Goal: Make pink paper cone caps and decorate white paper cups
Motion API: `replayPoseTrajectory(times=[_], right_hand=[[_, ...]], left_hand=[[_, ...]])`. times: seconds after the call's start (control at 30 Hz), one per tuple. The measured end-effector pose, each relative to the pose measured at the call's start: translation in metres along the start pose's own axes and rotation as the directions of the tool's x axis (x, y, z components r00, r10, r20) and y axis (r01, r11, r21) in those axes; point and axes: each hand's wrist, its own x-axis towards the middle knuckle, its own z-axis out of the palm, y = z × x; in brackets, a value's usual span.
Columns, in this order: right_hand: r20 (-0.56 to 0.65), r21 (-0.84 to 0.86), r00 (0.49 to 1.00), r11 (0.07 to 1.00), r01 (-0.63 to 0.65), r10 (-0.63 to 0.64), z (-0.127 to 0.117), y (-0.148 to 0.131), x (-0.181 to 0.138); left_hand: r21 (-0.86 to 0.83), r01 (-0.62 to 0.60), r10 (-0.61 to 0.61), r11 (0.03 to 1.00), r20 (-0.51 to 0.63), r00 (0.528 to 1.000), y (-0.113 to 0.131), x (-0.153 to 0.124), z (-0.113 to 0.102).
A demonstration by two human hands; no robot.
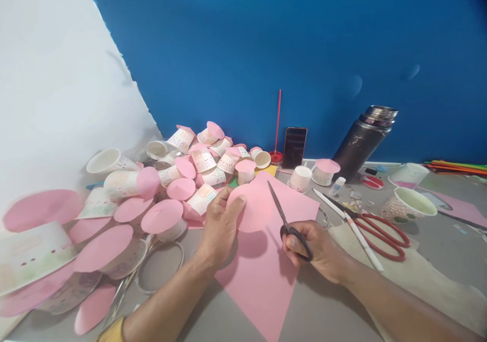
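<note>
My left hand [222, 225] pinches a round pink paper disc [256, 210] at its left edge, thumb on top. Black-handled scissors [279, 205] are in my right hand [314, 245], their blades pointing up and away, just right of the disc. The blades look closed or nearly so, and they stand apart from the disc. Beneath both hands a pink paper sheet [262, 286] lies on the grey table, with the disc's shadow falling on it.
Paper cups with pink discs [163, 215] crowd the left. At right lie red-handled scissors [384, 235], a white pencil [363, 243] and a patterned cup [409, 205]. A black flask [359, 144] and a phone [294, 146] stand against the blue wall.
</note>
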Motion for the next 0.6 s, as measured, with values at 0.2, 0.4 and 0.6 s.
replayPoseTrajectory(times=[0.2,0.4,0.6], right_hand=[[-0.265,0.089,0.964,0.994,0.061,-0.035,-0.004,-0.009,0.005],[-0.285,0.017,0.958,1.0,0.012,-0.007,0.001,-0.015,0.002],[-0.528,0.038,0.845,0.991,0.127,-0.088,-0.002,-0.008,0.008]], left_hand=[[0.191,0.088,-0.138,0.978,0.271,0.952,-0.005,-0.002,-0.003],[0.351,-0.01,-0.12,0.936,0.347,0.93,-0.002,-0.006,0.002],[0.282,0.107,-0.215,0.953,0.387,0.897,-0.007,-0.005,0.005]])
